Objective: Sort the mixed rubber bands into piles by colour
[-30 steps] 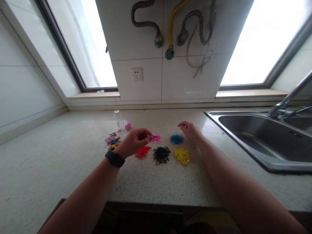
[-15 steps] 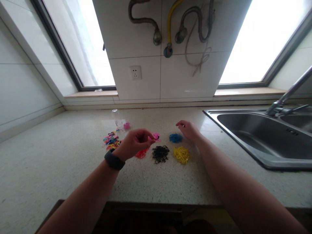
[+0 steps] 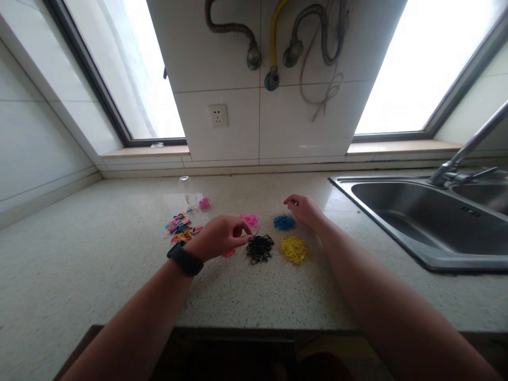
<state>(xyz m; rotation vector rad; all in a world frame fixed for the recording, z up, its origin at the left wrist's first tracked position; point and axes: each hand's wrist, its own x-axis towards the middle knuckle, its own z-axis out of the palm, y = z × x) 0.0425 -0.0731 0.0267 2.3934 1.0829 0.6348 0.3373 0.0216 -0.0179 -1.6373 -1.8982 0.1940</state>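
Observation:
My left hand (image 3: 222,234), with a dark band on the wrist, pinches thumb and index finger together at the upper left edge of a pile of black rubber bands (image 3: 260,248). A thin black rubber band seems to be at its fingertips. Under and behind this hand lie red rubber bands (image 3: 229,253), mostly hidden, and pink rubber bands (image 3: 250,220). My right hand (image 3: 304,208) is held with curled fingers just behind the blue rubber bands (image 3: 284,222); whatever its fingertips hold is too small to see. Yellow rubber bands (image 3: 293,250) form a pile nearer me.
Mixed coloured rubber bands (image 3: 182,227) are spread left of my left hand. Behind them stand a clear bottle (image 3: 188,191) and a pink cap (image 3: 204,203). A steel sink (image 3: 413,211) with a tap (image 3: 450,172) is set into the counter (image 3: 254,301) at the right.
My left hand has lowered from beside the pink bands to the edge of the black pile. The right hand has barely moved, and the view has shifted slightly.

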